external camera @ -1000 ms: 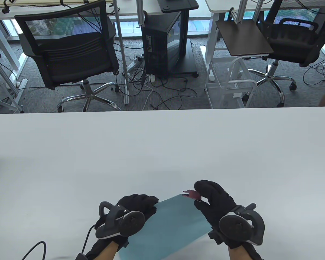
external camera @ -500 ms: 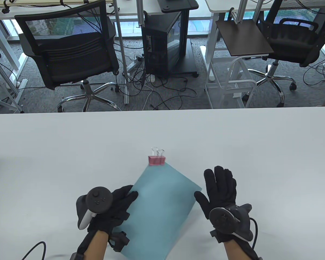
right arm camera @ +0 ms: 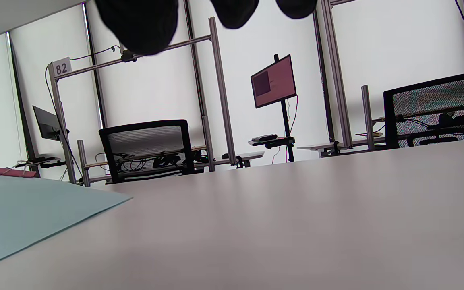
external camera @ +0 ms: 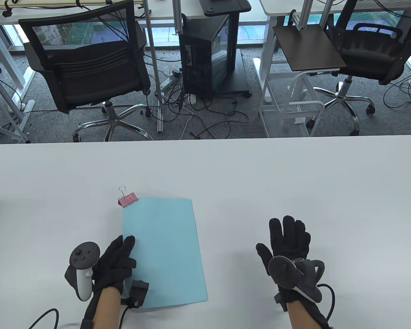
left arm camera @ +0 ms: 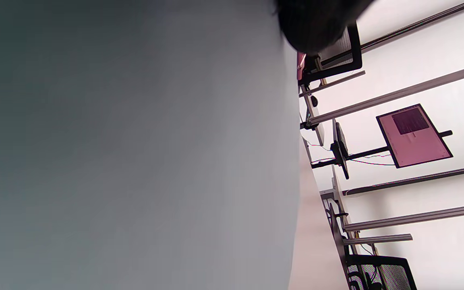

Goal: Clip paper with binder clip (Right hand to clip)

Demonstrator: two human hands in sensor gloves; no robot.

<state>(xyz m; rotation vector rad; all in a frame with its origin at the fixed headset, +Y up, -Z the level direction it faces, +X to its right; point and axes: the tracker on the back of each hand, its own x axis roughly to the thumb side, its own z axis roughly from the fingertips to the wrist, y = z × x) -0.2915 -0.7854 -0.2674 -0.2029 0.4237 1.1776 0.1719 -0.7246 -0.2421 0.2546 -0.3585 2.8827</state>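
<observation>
- Table view, far left near the worktop's near edge: the left hand (external camera: 114,262) lies palm down, its fingers spread and gripping nothing, with its fingertips (external camera: 128,241) resting on the left edge of the paper (external camera: 164,250). My guess is it rests there to keep the sheet from sliding.
- The blue paper lies flat on the worktop (external camera: 294,178), left of centre, its long sides running from the near edge toward the far one.
- The pink binder clip (external camera: 127,198) bites the paper's far left corner, its wire handles pointing away from the sheet. The clipping looks done.
- Well to the right of the paper, the right hand (external camera: 287,240) lies or hovers low over the bare worktop, fingers extended and together, holding nothing and apart from both paper and clip. It seems to have finished its part.
</observation>
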